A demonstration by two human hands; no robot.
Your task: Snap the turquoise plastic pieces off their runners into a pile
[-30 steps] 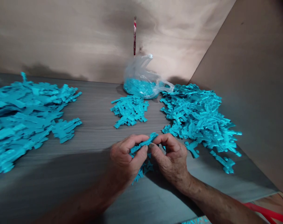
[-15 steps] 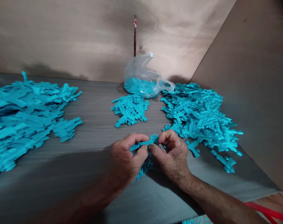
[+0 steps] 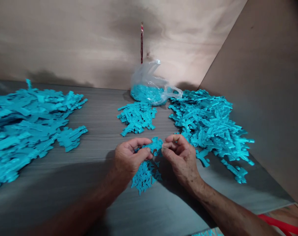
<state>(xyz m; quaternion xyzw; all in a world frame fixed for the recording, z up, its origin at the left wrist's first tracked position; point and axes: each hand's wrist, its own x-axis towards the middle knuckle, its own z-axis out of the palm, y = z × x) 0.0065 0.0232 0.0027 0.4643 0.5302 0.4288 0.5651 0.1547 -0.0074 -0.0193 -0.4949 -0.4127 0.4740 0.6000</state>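
Observation:
Both hands meet over the middle of the grey table (image 3: 99,131). My left hand (image 3: 128,157) and my right hand (image 3: 180,155) each pinch an end of one small turquoise plastic piece (image 3: 155,146) held between them. Directly under the hands lies a small heap of the same turquoise pieces (image 3: 144,175). A big pile of turquoise pieces (image 3: 208,123) lies just right of my right hand.
Another large turquoise pile (image 3: 23,127) covers the table's left side, and a smaller one (image 3: 137,118) lies ahead of the hands. A clear plastic bag (image 3: 150,87) with turquoise bits stands at the back by the plywood wall (image 3: 65,42). A slanted board (image 3: 269,82) closes the right side.
The hands have moved slightly up and apart, and the piece between them has turned to show its flat face. The small heap beneath them is now more exposed.

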